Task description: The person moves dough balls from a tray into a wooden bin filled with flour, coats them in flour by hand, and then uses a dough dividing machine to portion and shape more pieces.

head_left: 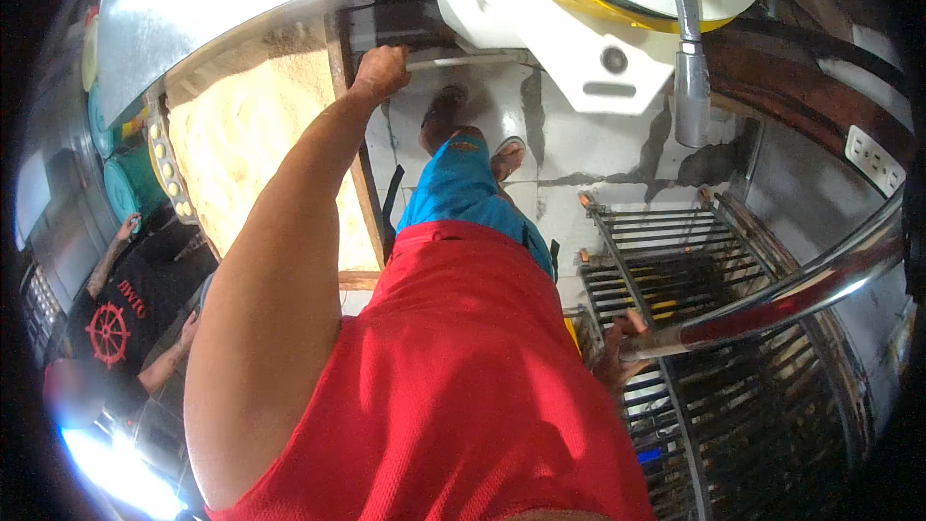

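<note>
My left hand (383, 70) is closed in a fist beside the dark wooden edge of a floured, pale worktop (260, 125). A pale bar (463, 61) starts right by this fist; I cannot tell whether the hand grips it. Low on the right, my right hand (610, 359) is partly hidden by my red shirt (463, 376). Its fingers curl around the narrow end of a polished metal tube (791, 301), which runs up to the right rim and mirrors red.
Ahead stands a white machine (603, 63) with a yellow ring and a metal lever (690, 87). A black slatted rack (675, 260) stands on the right. At left, a person in a black shirt (145, 304) works near a green container (130, 188) and a tray of round pieces (166, 159).
</note>
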`<state>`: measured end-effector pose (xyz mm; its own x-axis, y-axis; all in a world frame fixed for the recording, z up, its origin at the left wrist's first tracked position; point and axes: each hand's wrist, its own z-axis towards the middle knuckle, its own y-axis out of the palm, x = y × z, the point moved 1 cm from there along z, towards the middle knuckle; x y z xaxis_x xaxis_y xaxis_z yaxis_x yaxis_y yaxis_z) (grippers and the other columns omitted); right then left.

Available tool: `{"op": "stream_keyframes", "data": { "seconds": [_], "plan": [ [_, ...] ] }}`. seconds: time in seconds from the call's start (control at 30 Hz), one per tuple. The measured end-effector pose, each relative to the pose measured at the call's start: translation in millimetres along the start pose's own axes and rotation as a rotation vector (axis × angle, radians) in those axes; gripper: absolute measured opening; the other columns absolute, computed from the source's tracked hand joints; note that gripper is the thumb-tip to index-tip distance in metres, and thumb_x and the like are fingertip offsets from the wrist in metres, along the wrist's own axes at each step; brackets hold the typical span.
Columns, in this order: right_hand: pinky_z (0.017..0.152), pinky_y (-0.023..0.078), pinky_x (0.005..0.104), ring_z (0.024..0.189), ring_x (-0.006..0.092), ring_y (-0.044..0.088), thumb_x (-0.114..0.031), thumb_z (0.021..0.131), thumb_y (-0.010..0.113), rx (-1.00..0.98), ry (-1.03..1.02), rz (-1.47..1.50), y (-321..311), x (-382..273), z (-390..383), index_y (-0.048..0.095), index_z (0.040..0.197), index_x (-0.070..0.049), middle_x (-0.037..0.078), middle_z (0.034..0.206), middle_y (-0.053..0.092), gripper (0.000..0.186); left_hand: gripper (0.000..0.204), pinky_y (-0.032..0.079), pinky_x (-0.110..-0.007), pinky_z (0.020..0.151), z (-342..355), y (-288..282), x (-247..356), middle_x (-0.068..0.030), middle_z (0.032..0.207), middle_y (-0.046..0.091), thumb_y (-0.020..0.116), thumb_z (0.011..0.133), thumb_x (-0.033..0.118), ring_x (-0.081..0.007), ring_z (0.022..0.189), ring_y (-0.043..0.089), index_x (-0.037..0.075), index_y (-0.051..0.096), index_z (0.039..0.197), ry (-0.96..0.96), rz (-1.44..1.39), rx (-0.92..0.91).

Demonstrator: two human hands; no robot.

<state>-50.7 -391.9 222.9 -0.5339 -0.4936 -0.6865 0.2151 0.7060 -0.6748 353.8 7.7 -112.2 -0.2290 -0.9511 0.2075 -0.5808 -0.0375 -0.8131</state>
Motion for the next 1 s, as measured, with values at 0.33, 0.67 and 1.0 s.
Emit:
{"op": "stream_keyframes", "data": {
  "seconds": [0.33, 0.67, 1.0],
  "plan": [
    [0.075, 0.045, 0.032, 0.085, 0.0148, 0.053, -0.015, 0.093, 0.07, 0.092, 0.087, 0.074, 4.1, 3.6, -2.8, 0.064, 0.118, 0.001, 0.005, 0.097, 0.06, 0.031, 0.028, 0.059, -0.049, 0.086, -1.9, -9.7, 4.6, -0.0244, 0.093, 0.074, 0.07, 0.082, 0.023, -0.0402, 0.092, 0.074, 0.004, 0.073, 0.103, 0.02, 0.019, -0.004],
    [0.081, 0.048, 0.0392, 0.09, 0.0206, 0.057, -0.016, 0.096, 0.068, 0.001, 0.044, -0.045, -2.4, 12.1, -3.5, 0.059, 0.122, 0.003, 0.012, 0.101, 0.06, 0.034, 0.031, 0.059, -0.05, 0.087, -3.3, -12.5, 4.9, -0.0224, 0.095, 0.074, 0.075, 0.082, 0.027, -0.0398, 0.094, 0.073, 0.004, 0.072, 0.103, 0.01, 0.025, -0.027],
    [0.073, 0.047, 0.0377, 0.08, 0.0181, 0.055, -0.017, 0.095, 0.067, 0.061, 0.011, 0.01, 3.9, 1.3, -0.1, 0.059, 0.12, 0.007, 0.01, 0.092, 0.059, 0.036, 0.03, 0.059, -0.049, 0.088, -2.7, -11.5, 6.4, -0.0215, 0.097, 0.075, 0.072, 0.083, 0.028, -0.0393, 0.096, 0.073, 0.005, 0.072, 0.104, 0.013, 0.054, -0.043]
  ]
}}
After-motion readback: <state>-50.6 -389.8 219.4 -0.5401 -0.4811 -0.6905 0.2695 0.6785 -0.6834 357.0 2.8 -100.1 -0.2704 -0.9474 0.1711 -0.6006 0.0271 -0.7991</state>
